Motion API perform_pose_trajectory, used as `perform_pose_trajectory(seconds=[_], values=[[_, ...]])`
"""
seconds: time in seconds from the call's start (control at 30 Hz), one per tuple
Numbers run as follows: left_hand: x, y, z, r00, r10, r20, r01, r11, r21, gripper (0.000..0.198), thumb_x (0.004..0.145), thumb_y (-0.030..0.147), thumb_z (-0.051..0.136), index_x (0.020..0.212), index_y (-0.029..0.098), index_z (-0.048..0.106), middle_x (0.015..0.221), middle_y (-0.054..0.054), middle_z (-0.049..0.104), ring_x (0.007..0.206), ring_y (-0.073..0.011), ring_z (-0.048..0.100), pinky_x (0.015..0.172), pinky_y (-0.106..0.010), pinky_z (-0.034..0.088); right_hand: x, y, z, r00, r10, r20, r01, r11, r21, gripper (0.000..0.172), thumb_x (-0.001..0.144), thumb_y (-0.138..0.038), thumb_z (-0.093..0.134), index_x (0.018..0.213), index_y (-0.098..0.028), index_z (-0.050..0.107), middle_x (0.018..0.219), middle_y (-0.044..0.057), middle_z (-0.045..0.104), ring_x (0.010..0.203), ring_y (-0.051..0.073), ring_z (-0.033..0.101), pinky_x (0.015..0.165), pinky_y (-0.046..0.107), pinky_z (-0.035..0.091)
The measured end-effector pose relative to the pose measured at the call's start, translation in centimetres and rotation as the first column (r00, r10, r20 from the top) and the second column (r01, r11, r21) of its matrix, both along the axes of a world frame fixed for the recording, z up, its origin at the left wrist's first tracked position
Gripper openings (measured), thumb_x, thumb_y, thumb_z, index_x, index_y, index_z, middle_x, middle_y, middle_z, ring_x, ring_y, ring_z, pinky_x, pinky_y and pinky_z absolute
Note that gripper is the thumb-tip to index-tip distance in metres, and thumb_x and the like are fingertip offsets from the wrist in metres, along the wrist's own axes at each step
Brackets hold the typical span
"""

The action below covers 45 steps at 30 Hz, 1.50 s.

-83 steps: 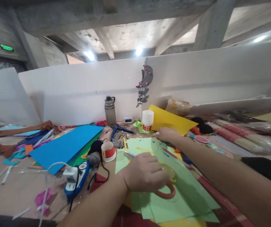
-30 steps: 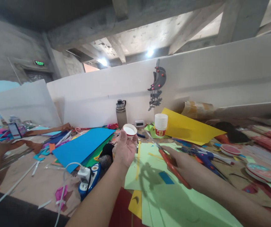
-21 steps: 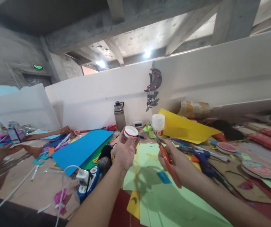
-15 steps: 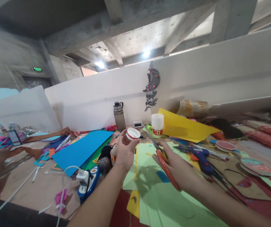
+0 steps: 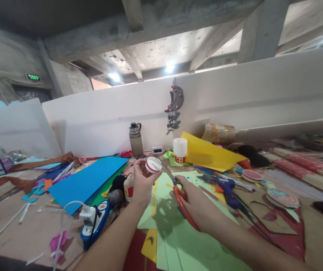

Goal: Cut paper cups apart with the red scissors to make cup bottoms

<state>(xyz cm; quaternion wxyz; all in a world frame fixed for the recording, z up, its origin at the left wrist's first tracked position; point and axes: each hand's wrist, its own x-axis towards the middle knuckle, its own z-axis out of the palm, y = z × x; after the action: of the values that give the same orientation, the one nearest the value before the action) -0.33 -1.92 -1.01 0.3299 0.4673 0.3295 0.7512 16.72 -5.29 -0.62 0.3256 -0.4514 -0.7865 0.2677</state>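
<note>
Above the green paper, my left hand pinches the rim of a short, cut-down paper cup, white with a red band. My right hand grips scissors by their orange handles. The blade tips reach the right edge of the cut-down cup; whether they touch it I cannot tell. Behind the blades stands a stack of paper cups, white with red at the base. Partly hidden by my left hand are another paper cup and a grey yarn ball.
Blue card lies to the left, yellow card at the back right. A bottle stands against the white wall panel. A power strip with a cable is at front left; a blue glue gun lies right.
The scissor tips have come from beside the cup stack to the cut-down cup's edge. The cut-down cup is tilted more. The view has shifted slightly right.
</note>
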Motion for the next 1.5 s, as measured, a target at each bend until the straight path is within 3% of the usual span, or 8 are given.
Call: perform_pose_trajectory(seconds=[0.3,0.83,1.5], values=[[0.33,-0.48,0.2,0.995,0.01,-0.101,-0.006,0.999,0.043,0.053,0.058,0.013,0.077,0.098,0.022,0.044,0.112,-0.005,0.056,0.099,-0.0177,0.06,0.087,-0.031,0.045,0.19,-0.12,0.34,0.997,-0.044,0.064,0.046,0.998,-0.031,0.036,0.09,-0.036,0.039,0.121,-0.02,0.048,0.094,0.008,0.063,0.078,0.019,0.057,0.07,0.029,0.039],[0.14,-0.41,0.51,0.998,0.004,-0.056,-0.003,1.0,0.003,0.056,0.055,0.013,0.08,0.098,0.022,0.045,0.108,-0.004,0.058,0.095,-0.0164,0.062,0.085,-0.029,0.045,0.47,0.14,0.35,0.992,-0.055,0.115,0.051,0.998,0.042,0.043,0.089,-0.033,0.039,0.129,-0.019,0.047,0.108,0.011,0.063,0.091,0.022,0.059,0.079,0.03,0.04],[-0.11,-0.16,0.39,0.999,-0.015,-0.03,0.015,1.0,0.006,0.057,0.055,0.012,0.08,0.1,0.022,0.047,0.108,-0.002,0.059,0.094,-0.0153,0.061,0.086,-0.028,0.045,0.74,0.41,0.28,0.975,-0.098,0.199,0.075,0.99,0.123,0.043,0.088,-0.034,0.039,0.128,-0.02,0.049,0.093,0.009,0.066,0.082,0.022,0.059,0.067,0.027,0.037]])
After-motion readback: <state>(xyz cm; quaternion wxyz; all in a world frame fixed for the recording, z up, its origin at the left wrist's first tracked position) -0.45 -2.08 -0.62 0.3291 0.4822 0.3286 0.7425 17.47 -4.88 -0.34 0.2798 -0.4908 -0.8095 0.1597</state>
